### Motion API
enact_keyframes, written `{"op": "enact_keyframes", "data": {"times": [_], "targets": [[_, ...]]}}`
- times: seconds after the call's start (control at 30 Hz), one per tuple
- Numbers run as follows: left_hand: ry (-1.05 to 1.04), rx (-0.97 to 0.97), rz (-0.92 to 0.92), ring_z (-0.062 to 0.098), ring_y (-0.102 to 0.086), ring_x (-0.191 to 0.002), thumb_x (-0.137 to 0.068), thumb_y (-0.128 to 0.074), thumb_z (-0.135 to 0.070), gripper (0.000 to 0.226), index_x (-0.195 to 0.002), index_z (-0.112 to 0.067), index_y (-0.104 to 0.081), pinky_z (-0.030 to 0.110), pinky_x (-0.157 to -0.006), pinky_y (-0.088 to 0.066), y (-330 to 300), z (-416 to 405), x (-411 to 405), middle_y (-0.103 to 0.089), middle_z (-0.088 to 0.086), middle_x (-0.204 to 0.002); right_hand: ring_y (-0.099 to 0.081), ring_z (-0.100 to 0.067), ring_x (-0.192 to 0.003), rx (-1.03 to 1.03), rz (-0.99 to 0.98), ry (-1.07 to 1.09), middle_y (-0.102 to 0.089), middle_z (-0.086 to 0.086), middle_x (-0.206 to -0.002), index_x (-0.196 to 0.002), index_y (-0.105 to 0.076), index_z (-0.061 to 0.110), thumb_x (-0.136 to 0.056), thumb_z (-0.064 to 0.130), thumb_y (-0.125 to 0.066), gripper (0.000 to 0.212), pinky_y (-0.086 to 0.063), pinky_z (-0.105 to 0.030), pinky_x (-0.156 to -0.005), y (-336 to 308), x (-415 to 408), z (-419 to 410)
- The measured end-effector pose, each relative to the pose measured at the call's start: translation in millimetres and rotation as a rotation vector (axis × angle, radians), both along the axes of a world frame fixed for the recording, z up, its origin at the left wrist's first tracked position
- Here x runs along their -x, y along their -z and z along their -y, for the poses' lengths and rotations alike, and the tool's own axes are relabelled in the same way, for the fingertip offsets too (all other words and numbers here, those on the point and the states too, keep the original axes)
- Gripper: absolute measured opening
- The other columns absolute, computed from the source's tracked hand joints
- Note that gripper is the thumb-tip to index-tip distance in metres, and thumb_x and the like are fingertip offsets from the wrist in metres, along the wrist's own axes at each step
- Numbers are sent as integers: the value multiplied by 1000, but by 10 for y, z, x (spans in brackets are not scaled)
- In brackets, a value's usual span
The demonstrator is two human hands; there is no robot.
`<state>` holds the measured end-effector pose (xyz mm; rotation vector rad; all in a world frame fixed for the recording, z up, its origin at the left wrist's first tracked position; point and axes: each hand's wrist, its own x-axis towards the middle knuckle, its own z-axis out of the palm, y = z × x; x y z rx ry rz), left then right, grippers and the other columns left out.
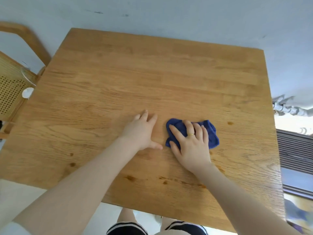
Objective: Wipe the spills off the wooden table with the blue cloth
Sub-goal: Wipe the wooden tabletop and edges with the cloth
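The wooden table (135,78) fills most of the head view. A crumpled blue cloth (212,134) lies right of its middle, and my right hand (191,145) presses flat on it with straight, spread fingers. My left hand (141,131) rests palm down on the bare wood just left of the cloth, fingers straight. Brown spill spots show near the front edge (130,178), at the left (72,164), and one small drop right of the cloth (230,123).
A wooden chair with a cane seat (11,92) stands against the table's left edge; a clear glass (28,77) and a small white object (28,92) sit on it. A wall runs behind the table. A ribbed grey panel (295,150) lies at the right.
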<state>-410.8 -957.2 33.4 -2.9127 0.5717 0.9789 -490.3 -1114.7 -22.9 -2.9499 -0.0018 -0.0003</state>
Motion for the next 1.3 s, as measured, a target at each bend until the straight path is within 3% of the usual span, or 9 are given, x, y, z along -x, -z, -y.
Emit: {"op": "enact_keyframes", "data": {"times": [0.13,0.3,0.57,0.7,0.87,1.0,1.17,1.3], "targets": [[56,-94,47,32,-1,-144,-66,-63,-69,115,-147,-32,10,40,-114,-18,49,45,80,14,12,-156,-47,-41,-112,-8,47,23,-52,-14,-129,-121,-57,31,-83,49,-39,46,-29,-55,-102,24,-355,224],[29,-111,71,32,0,-144,-63,-65,-69,116,-145,-39,11,41,-116,-9,88,61,134,15,13,-156,-26,-37,-130,2,-26,172,-31,-11,-147,-133,-45,34,-90,51,-41,47,-12,-50,-111,23,-971,518],[13,-77,72,32,2,-143,-62,-67,-66,116,-146,-39,9,43,-114,-18,62,60,153,16,10,-156,-43,-41,-117,-41,-46,2,-49,-13,-133,-124,-55,32,-84,50,-37,47,-26,-57,-105,-31,105,364],[43,-68,78,33,4,-143,-62,-64,-69,116,-146,-39,10,44,-113,-19,114,24,119,17,11,-156,-39,-40,-121,-140,-66,-101,-48,-8,-134,-120,-58,39,-80,57,-37,49,-21,-54,-105,-43,-24,584],[79,-72,99,35,3,-143,-62,-62,-71,117,-146,-37,10,46,-113,-19,154,7,109,16,13,-155,-20,-33,-134,-120,-27,142,-31,-1,-146,-127,-51,41,-87,49,-51,41,-5,-43,-111,12,-723,801],[84,-55,82,37,3,-142,-63,-64,-69,116,-147,-35,9,48,-113,-18,146,9,140,17,15,-155,-24,-34,-132,-67,-16,235,-33,-5,-146,-127,-52,36,-88,50,-45,42,-10,-46,-112,11,-615,663],[86,-64,65,39,0,-141,-67,-64,-66,115,-147,-31,11,47,-111,-23,106,44,133,16,17,-154,-35,-35,-123,-61,-38,153,-46,-10,-137,-123,-56,35,-84,50,-39,45,-21,-51,-107,-5,319,341],[125,-29,102,39,-5,-140,-68,-63,-67,114,-148,-29,8,48,-112,-18,126,13,131,16,6,-156,-39,-37,-119,-70,-21,125,-48,-9,-134,-121,-58,35,-85,51,-39,44,-25,-54,-104,5,367,370]]}}
